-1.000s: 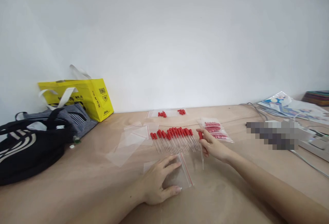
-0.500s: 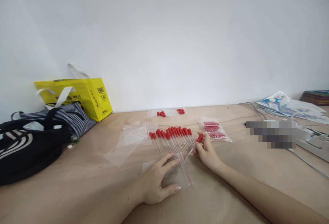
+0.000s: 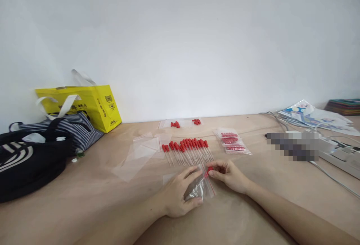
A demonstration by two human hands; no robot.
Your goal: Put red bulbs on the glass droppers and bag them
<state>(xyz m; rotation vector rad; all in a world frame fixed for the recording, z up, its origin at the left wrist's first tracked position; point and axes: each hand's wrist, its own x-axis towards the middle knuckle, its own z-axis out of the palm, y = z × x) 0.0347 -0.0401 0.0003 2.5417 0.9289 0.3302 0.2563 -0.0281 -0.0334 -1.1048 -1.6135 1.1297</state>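
My left hand [image 3: 178, 194] grips a small clear zip bag [image 3: 198, 190] with a red-lined mouth, thumb at the near side and fingers at the far side. My right hand [image 3: 230, 175] is closed on the red bulb of a dropper [image 3: 209, 170] at the bag's mouth; its thin tube seems to lie inside the bag, hard to make out. Just beyond my hands lies a row of several red-bulbed droppers [image 3: 191, 151] with clear tubes. Behind my right hand are filled zip bags [image 3: 233, 142] of red-bulbed droppers.
Flat clear bags [image 3: 140, 158] lie left of the row. At the wall is another bag [image 3: 185, 122] with red bulbs at both ends. A yellow bag [image 3: 105, 106], a striped bag [image 3: 81, 128] and a black bag [image 3: 33, 173] stand left; a power strip [image 3: 344, 162] and cables lie right.
My right hand has moved left and nearer, bringing the dropper's bulb up to the bag's mouth. My left hand and the bag have shifted slightly right.
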